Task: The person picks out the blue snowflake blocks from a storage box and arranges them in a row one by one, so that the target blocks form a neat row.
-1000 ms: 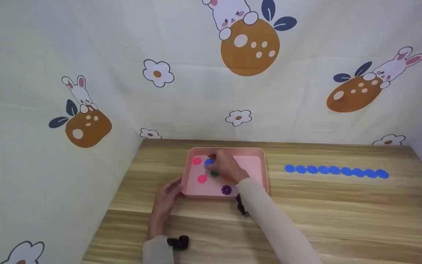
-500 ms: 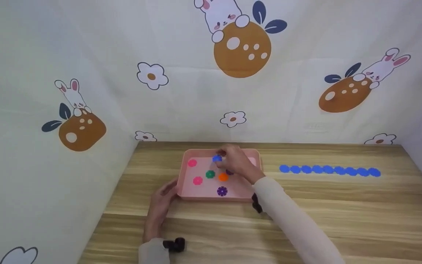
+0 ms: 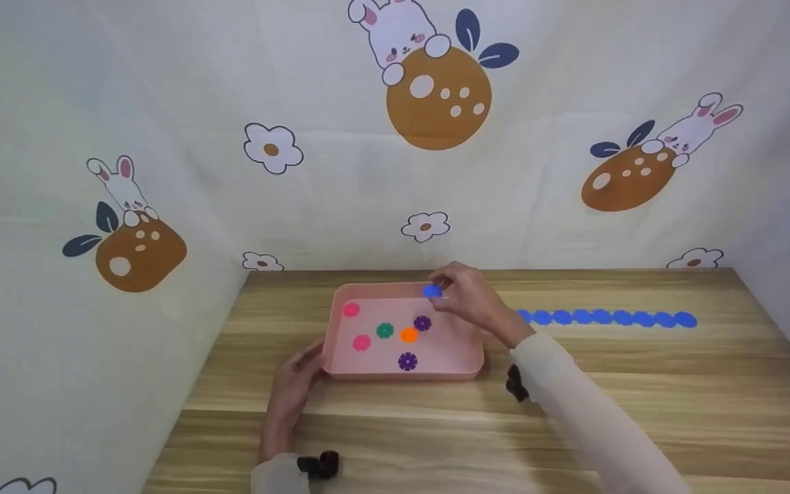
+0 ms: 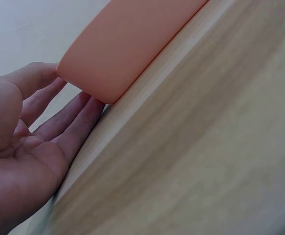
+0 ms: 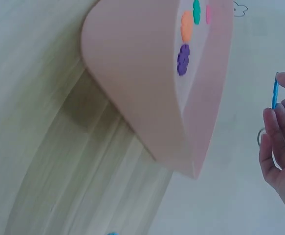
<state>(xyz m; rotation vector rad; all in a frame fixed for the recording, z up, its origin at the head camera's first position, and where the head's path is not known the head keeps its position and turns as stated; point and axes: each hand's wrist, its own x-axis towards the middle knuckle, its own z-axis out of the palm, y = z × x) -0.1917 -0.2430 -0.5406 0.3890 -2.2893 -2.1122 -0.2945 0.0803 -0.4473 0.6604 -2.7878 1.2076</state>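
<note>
My right hand (image 3: 470, 296) pinches a blue snowflake disc (image 3: 433, 291) between thumb and fingertips, above the back right part of the pink tray (image 3: 402, 376). In the right wrist view that disc shows edge-on, raised beyond the tray's rim. My left hand (image 4: 39, 132) rests against the tray's left side, with its thumb at the rim's corner and its fairly straight fingers along the outer wall. Scattered inside the tray are two pink discs, a green disc (image 3: 385, 331), an orange disc (image 3: 409, 335) and two purple discs.
Right of the tray, a row of several blue discs (image 3: 601, 317) lies on the wooden table (image 3: 436, 432); my right forearm hides part of its near end. Behind the table hangs a pale cloth (image 3: 340, 206) printed with rabbits and flowers, and another pale side stands at left.
My right hand has lifted the blue disc from among the others and carried it rightward to the tray's back right. The left hand stays at the tray. The head view has shifted slightly.
</note>
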